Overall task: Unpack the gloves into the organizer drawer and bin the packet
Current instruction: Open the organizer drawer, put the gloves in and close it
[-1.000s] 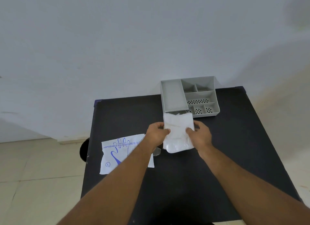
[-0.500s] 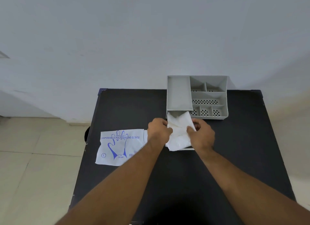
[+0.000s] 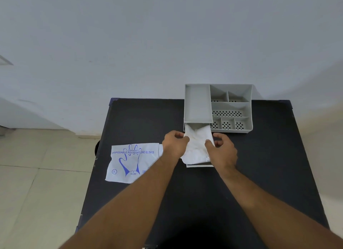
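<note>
Room: pale wall [image 3: 148, 44] behind, beige tiled floor [image 3: 37, 183] to the left, black table [image 3: 259, 174] in the middle.
Organizer [image 3: 231, 131]: grey plastic, at the back of the table against the wall. It has one long compartment on the left and six smaller ones on the right. The floors of the smaller ones are perforated.
Drawer [image 3: 199, 165]: pulled out toward the person from under the long compartment.
Gloves [image 3: 196, 146]: a crumpled white stack lying in the drawer. The far end is tucked under the organizer and the near end spills to the drawer's front lip.
Left hand [image 3: 174, 144]: fingers curled, pinching the stack's left edge near its far end.
Right hand [image 3: 221, 150]: thumb and curled fingers pinching the stack's right edge, just beside the organizer's front wall.
Packet [image 3: 133, 163]: flat on the table's left side and overhanging the edge. It is white with a blue hand outline and the words "DISPOSABLE POLYETHYLENE GLOVES".
Hidden: the gloves and both hands cover the drawer's floor and side walls, so only its front lip shows. The left forearm covers the packet's right edge and cuts off the print there.
Unclear: the packet's small print is too fine to read. I cannot identify the dark round shape [image 3: 96, 146] beside the table's left edge.
</note>
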`<action>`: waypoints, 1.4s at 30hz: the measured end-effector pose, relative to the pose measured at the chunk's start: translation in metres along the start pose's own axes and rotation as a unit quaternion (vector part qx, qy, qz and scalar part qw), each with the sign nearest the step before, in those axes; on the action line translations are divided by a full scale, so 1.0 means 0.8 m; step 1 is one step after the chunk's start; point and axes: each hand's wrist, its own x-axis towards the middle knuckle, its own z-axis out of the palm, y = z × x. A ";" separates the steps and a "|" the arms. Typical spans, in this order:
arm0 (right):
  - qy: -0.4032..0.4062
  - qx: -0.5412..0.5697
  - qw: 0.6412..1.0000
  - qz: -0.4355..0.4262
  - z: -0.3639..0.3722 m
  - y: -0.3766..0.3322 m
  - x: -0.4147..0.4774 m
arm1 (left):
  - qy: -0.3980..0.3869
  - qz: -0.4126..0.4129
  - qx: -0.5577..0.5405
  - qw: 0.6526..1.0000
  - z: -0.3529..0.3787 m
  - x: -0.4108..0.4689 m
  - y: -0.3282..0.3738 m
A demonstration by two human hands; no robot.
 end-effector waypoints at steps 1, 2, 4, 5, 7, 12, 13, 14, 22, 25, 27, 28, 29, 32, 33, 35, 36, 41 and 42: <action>-0.002 0.016 1.000 0.012 0.001 -0.001 0.000 | -0.008 -0.021 -0.042 0.999 -0.002 -0.001 -0.001; -0.001 0.036 0.999 0.024 0.002 -0.001 0.000 | -0.018 -0.043 -0.083 0.995 -0.003 -0.002 -0.002; -0.002 0.086 0.995 0.046 0.002 -0.001 -0.002 | -0.045 -0.073 -0.158 0.984 -0.008 -0.005 -0.005; -0.005 0.120 0.991 0.061 0.001 -0.001 -0.003 | -0.066 -0.083 -0.194 0.975 -0.010 -0.006 -0.006; -0.019 0.208 0.972 0.111 0.001 -0.001 -0.002 | -0.117 -0.094 -0.251 0.956 -0.017 -0.010 -0.005; -0.068 0.360 0.905 0.219 0.002 -0.006 -0.004 | -0.173 -0.105 -0.227 0.953 -0.023 -0.019 -0.007; -0.076 0.360 0.902 0.228 0.001 -0.008 -0.006 | -0.171 -0.107 -0.209 0.957 -0.021 -0.019 -0.007; -0.086 0.354 0.901 0.236 0.001 -0.010 -0.008 | -0.164 -0.106 -0.185 0.963 -0.019 -0.020 -0.008; -0.107 0.251 0.944 0.186 0.003 -0.004 -0.019 | -0.146 -0.022 0.044 0.988 -0.011 -0.025 -0.008; -0.081 0.191 0.970 0.126 0.001 -0.005 -0.023 | -0.118 0.006 0.108 0.987 -0.011 -0.029 -0.002; -0.068 0.154 0.981 0.094 0.002 -0.004 -0.025 | -0.101 0.021 0.131 0.986 -0.010 -0.028 -0.001; -0.063 0.143 0.984 0.083 0.003 -0.004 -0.025 | -0.092 0.029 0.140 0.985 -0.009 -0.027 -0.001; -0.058 0.135 0.986 0.077 0.004 -0.004 -0.025 | -0.085 0.036 0.146 0.985 -0.008 -0.027 -0.001; -0.040 0.127 0.988 0.081 0.008 -0.004 -0.024 | -0.083 0.033 0.115 0.989 -0.006 -0.027 -0.003; -0.033 0.123 0.989 0.080 0.008 -0.003 -0.024 | -0.089 0.023 0.095 0.991 -0.007 -0.027 -0.003; -0.016 0.099 0.993 0.068 0.008 -0.002 -0.023 | -0.096 0.015 0.064 0.993 -0.007 -0.026 -0.006; -0.005 0.078 0.995 0.063 0.008 -0.002 -0.022 | -0.097 0.019 0.058 0.993 -0.007 -0.025 -0.008; 0.018 -0.018 0.998 0.050 0.006 -0.007 -0.023 | -0.102 0.025 0.025 0.994 -0.001 -0.029 -0.013; 0.010 -0.039 0.998 0.041 0.005 -0.007 -0.023 | -0.107 0.029 0.030 0.993 0.001 -0.029 -0.014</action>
